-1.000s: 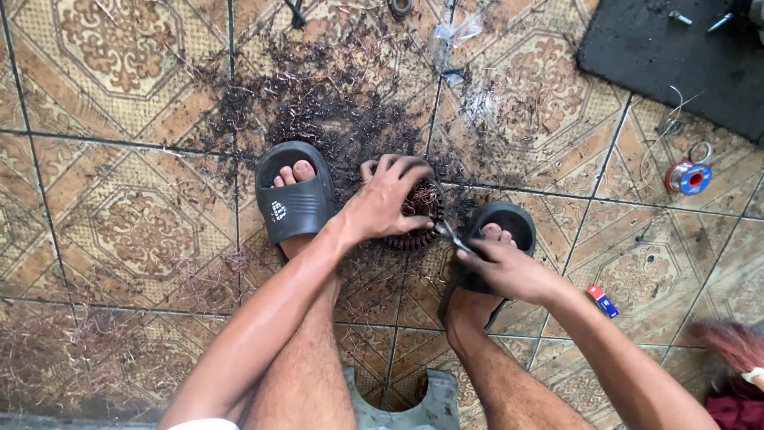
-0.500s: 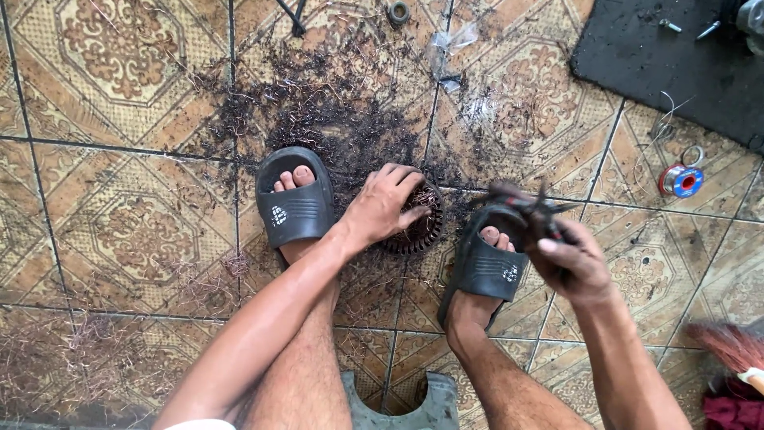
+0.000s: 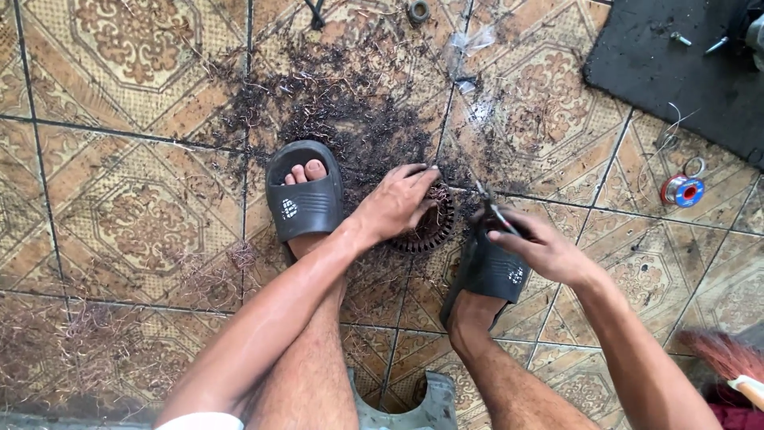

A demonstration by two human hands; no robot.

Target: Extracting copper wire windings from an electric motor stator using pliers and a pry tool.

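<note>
My left hand [image 3: 396,204] rests flat on a dark round slotted metal ring with copper wire in it [image 3: 430,226], which lies on the tiled floor between my two feet. My right hand [image 3: 538,248] is closed around a small thin metal tool [image 3: 495,212] whose tip points up and left, just right of the ring. Both feet wear dark grey slide sandals [image 3: 305,199], and the right one [image 3: 491,271] sits under my right hand.
Dark wire clippings [image 3: 350,111] litter the tiles ahead, with lighter copper strands [image 3: 103,318] at left. A black mat [image 3: 684,72] with small parts lies top right, a solder spool [image 3: 682,191] beside it. A broom [image 3: 728,362] is at lower right, a grey stool [image 3: 414,402] under me.
My right hand swung out to the right away from the ring, then came back toward it with the tool. My left hand stayed on the ring.
</note>
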